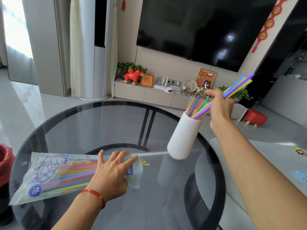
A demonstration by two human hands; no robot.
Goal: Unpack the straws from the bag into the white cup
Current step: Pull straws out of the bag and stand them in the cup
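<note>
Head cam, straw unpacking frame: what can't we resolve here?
- Straw count in the bag: head view, the left hand covers its open end.
- Right hand grip on the straw bundle: seen from behind, fingers hidden, motion blur.
- Inside of the white cup: opaque wall hides the straws' lower ends.
- Bag print: too small to read.
- Red object: cut off by the left edge.

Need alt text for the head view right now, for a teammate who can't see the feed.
Right hand lowers a bundle of straws into the white cup, which already holds some. Left hand presses flat on the straw bag, lying on the round glass table.
</note>
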